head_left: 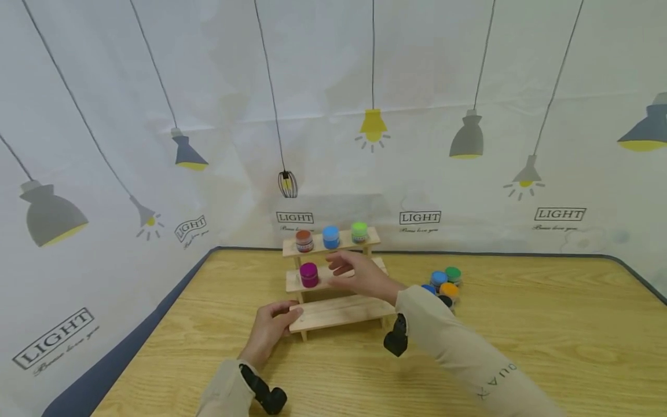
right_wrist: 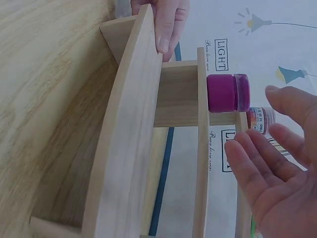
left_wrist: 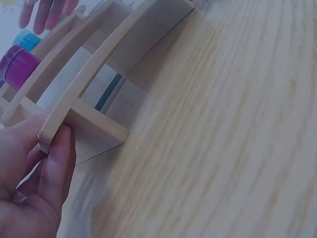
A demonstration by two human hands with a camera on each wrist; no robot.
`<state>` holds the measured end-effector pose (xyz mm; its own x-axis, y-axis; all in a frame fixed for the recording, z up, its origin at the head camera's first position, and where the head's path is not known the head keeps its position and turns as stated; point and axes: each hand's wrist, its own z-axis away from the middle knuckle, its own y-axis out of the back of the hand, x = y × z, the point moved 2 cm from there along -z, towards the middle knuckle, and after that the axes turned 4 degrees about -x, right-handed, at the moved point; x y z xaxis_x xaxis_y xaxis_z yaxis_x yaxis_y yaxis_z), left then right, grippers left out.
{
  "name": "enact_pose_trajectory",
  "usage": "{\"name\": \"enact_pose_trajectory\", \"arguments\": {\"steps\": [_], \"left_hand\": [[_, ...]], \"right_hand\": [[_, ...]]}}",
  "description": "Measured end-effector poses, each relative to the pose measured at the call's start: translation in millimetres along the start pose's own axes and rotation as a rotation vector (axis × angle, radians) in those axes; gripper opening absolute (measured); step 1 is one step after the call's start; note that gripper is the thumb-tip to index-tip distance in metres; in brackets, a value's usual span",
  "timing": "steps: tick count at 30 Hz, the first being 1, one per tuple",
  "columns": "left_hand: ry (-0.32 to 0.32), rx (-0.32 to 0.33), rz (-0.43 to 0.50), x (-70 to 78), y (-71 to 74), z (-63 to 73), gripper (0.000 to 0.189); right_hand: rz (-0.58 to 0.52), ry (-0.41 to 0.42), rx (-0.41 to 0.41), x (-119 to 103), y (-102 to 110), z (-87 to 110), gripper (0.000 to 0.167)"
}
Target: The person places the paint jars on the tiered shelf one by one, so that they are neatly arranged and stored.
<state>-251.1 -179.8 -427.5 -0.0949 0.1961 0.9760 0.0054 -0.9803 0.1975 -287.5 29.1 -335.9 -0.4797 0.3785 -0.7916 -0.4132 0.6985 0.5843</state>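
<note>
A three-step wooden display stand stands on the table. My left hand grips the left end of its lowest step, thumb on top and fingers beneath, as the left wrist view shows. On the middle step, toward the left, sits a purple paint jar. My right hand hovers over that step just right of the jar, fingers apart and holding nothing; in the right wrist view a gap shows between the fingers and the purple jar. The top step carries a brown-red jar, a blue jar and a light green jar.
Right of the stand, several more jars cluster on the table, among them a green jar, a blue jar and an orange jar. Behind the table hangs a pale curtain printed with lamps.
</note>
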Motion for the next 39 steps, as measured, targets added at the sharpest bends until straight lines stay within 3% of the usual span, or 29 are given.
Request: {"name": "enact_pose_trajectory", "arguments": {"steps": [13, 19, 27, 29, 39], "left_hand": [[0.0, 0.013, -0.009, -3.2, 3.8, 0.2, 0.036], [0.001, -0.003, 0.003, -2.7, 2.9, 0.3, 0.038], [0.002, -0.003, 0.004, -2.8, 4.0, -0.5, 0.037], [0.004, -0.009, -0.002, 4.0, 3.4, 4.1, 0.037], [0.006, 0.009, -0.021, -2.2, -1.0, -0.5, 0.036]], "right_hand": [[0.055, 0.096, -0.046, 10.4, 15.1, 39.8, 0.029], [0.09, 0.028, -0.038, 26.8, 35.5, 62.8, 0.034], [0.167, -0.036, 0.06, 55.1, 68.6, 92.2, 0.033], [0.189, -0.058, 0.069, 60.4, 74.9, 99.0, 0.034], [0.284, -0.076, 0.142, 86.9, 90.1, 130.1, 0.032]]}}
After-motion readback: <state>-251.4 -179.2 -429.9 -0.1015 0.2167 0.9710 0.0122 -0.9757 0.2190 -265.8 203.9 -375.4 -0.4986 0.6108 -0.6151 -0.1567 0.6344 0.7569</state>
